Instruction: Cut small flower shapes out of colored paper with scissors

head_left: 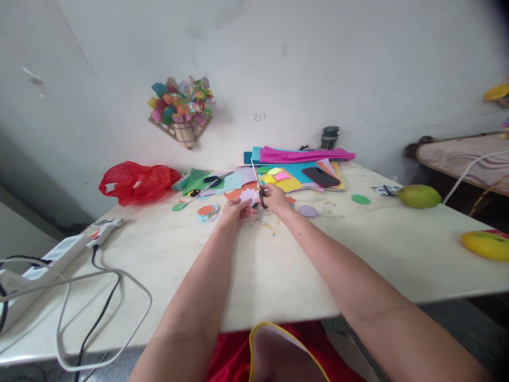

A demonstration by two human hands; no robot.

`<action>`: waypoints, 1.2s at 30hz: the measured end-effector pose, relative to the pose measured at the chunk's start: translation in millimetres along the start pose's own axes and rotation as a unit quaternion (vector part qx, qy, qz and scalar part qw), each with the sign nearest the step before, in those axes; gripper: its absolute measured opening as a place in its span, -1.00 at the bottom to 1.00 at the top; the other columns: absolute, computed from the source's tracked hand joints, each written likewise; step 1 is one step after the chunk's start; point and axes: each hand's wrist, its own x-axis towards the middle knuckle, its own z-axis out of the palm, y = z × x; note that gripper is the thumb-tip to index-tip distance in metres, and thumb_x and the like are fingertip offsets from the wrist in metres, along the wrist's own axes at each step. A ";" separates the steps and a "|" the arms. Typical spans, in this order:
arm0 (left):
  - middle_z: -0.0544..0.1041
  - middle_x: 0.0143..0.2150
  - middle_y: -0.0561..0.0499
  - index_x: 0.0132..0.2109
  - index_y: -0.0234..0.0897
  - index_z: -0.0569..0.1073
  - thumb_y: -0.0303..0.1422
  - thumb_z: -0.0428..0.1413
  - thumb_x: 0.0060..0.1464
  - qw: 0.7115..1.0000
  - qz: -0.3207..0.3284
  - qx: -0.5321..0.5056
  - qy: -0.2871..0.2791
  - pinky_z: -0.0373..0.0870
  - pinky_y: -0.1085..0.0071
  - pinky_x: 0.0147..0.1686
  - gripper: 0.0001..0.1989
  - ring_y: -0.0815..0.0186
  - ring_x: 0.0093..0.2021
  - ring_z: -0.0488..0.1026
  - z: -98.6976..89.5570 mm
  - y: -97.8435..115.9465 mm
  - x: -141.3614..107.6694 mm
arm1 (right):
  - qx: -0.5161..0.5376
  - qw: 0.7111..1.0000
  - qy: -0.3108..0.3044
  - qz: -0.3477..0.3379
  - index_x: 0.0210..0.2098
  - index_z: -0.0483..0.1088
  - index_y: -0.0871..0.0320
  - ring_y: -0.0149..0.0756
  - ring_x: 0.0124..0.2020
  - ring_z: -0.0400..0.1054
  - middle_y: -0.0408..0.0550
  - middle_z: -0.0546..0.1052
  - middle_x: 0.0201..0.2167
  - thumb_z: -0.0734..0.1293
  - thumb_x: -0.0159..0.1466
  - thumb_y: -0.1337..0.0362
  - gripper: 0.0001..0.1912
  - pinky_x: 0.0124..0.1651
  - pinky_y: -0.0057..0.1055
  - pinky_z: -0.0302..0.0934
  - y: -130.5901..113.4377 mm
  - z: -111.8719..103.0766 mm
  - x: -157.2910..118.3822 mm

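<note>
Left hand (237, 211): pinching lavender, scalloped paper flower (248, 194) above pale worktop (274, 276)
Right hand (274, 197): gripping black-handled metal scissors (261, 198)
Cutting: apparently edge trimming; blade contact unclear
Next snip: calls for steady flower

Scalloped lilac paper (248, 194) beside dark-handled scissors (261, 198)

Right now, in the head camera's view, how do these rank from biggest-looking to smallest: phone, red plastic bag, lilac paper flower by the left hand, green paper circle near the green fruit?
1. Red plastic bag
2. Phone
3. Lilac paper flower and green paper circle: too alike to rank, the flower being partly covered.
</note>
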 end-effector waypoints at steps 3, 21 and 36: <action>0.45 -0.68 0.08 -0.38 -0.31 0.53 -0.17 0.49 -0.15 0.998 0.042 0.036 0.027 0.21 0.53 -0.68 -0.63 0.41 -0.72 0.34 0.9 -1.3 3.0 | 0.078 0.996 0.008 0.053 -0.25 0.46 0.14 -0.34 -0.51 0.46 -0.26 0.53 -0.54 0.47 -0.01 0.50 -0.67 -0.37 -0.43 0.39 -3.7 1.2 -1.6; 0.66 -0.38 0.01 -0.21 -0.25 0.72 -0.50 0.24 -0.18 0.977 0.156 0.051 0.134 0.53 0.35 -0.18 -0.68 0.20 -0.26 0.58 5.3 -16.0 20.6 | 0.185 0.973 0.037 0.130 -0.25 0.38 0.14 -0.48 -0.66 0.34 -0.26 0.48 -0.56 0.59 0.10 0.41 -0.64 -0.65 -0.61 0.05 -14.7 -5.6 -7.0; 0.67 -0.35 -0.07 -0.28 -0.33 0.58 -0.19 0.53 -0.30 0.996 0.057 -0.067 0.002 0.60 0.32 -0.22 -0.54 0.23 -0.34 0.63 2.3 -16.1 12.9 | 0.178 0.979 0.011 0.101 -0.26 0.36 0.11 -0.44 -0.61 0.38 -0.30 0.46 -0.56 0.58 -0.01 0.43 -0.59 -0.47 -0.50 0.31 -10.1 -3.0 -6.0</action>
